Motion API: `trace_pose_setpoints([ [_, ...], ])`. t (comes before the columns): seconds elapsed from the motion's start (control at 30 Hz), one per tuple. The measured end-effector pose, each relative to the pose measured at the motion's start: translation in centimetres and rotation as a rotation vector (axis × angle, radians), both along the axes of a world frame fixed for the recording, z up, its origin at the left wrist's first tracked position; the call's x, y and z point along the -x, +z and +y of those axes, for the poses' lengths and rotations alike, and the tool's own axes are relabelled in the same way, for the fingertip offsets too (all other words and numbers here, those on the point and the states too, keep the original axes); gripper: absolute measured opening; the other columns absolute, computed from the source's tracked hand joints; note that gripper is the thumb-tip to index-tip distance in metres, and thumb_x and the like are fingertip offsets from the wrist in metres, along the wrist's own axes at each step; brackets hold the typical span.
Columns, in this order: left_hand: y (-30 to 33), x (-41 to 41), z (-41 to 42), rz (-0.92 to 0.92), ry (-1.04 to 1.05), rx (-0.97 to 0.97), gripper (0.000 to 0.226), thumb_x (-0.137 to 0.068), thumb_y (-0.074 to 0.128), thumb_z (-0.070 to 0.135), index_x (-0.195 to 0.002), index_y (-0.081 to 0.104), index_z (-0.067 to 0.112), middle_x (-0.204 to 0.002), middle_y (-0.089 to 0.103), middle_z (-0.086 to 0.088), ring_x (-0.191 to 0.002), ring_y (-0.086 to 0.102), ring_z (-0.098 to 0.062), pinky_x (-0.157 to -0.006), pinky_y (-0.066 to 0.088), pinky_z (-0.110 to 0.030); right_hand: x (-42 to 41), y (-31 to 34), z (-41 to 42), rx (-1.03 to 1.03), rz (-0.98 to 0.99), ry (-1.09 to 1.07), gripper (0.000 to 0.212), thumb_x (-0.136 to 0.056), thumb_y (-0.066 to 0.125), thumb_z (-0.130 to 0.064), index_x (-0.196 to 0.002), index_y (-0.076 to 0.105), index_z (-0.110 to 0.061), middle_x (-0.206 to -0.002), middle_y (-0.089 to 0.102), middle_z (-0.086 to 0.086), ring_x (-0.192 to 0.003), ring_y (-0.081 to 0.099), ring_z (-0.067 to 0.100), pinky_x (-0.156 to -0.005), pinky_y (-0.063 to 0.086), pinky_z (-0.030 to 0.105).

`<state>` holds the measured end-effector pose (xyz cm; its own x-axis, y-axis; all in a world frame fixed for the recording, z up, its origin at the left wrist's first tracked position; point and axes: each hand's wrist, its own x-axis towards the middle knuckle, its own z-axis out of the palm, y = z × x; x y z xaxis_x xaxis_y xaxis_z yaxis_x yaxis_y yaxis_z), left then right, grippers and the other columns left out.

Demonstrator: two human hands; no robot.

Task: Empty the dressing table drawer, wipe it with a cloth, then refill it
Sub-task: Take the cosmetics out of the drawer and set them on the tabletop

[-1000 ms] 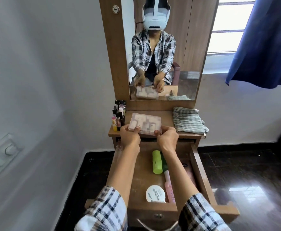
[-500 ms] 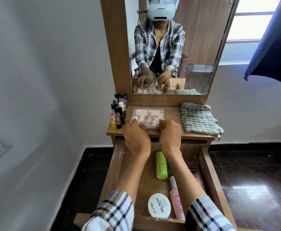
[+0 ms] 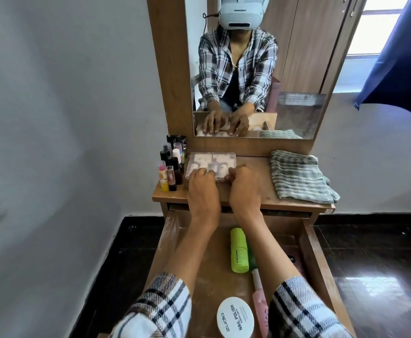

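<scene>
A clear case (image 3: pixel 211 165) is being held flat on the tabletop (image 3: pixel 253 191) by both hands, the left hand (image 3: pixel 202 189) and right hand (image 3: pixel 244 189) curled over its near edge. It is lying just beside the bottles (image 3: pixel 171 164) at the left edge, with bare wood between it and the cloth (image 3: pixel 299 176). In the open drawer (image 3: pixel 314 259), a green bottle (image 3: pixel 239 250), a pink tube (image 3: pixel 259 301) and a white tin (image 3: pixel 235 317) are lying between the forearms.

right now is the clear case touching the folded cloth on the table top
Apart. The head view shows bare wood between the clear case and the folded cloth on the table top.
</scene>
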<state>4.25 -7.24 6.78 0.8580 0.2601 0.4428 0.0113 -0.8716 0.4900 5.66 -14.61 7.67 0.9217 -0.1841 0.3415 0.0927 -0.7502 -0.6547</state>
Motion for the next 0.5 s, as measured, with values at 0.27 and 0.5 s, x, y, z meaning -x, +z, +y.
trace_pose_setpoints([
  [0.27, 0.3, -0.7, 0.3, 0.001, 0.004, 0.032, 0.024, -0.096, 0.044, 0.008, -0.111, 0.063, 0.004, -0.115, 0.059, -0.011, -0.11, 0.051, -0.021, -0.083, 0.046, -0.03, -1.3, -0.6, 0.5, 0.004, -0.054, -0.011, 0.025, -0.093, 0.048, -0.007, -0.078, 0.067, -0.005, -0.089, 0.062, 0.009, -0.082, 0.061, 0.023, -0.064, 0.044, 0.035],
  [0.5, 0.5, -1.1, 0.1, 0.064, 0.03, -0.057, 0.022, -0.095, 0.047, 0.01, -0.113, 0.06, 0.008, -0.117, 0.057, -0.01, -0.109, 0.054, -0.021, -0.08, 0.047, -0.027, -1.5, -0.6, -0.2, 0.029, -0.055, 0.022, 0.019, -0.093, 0.053, -0.012, -0.095, 0.069, -0.003, -0.101, 0.058, 0.008, -0.087, 0.056, 0.019, -0.07, 0.038, 0.029],
])
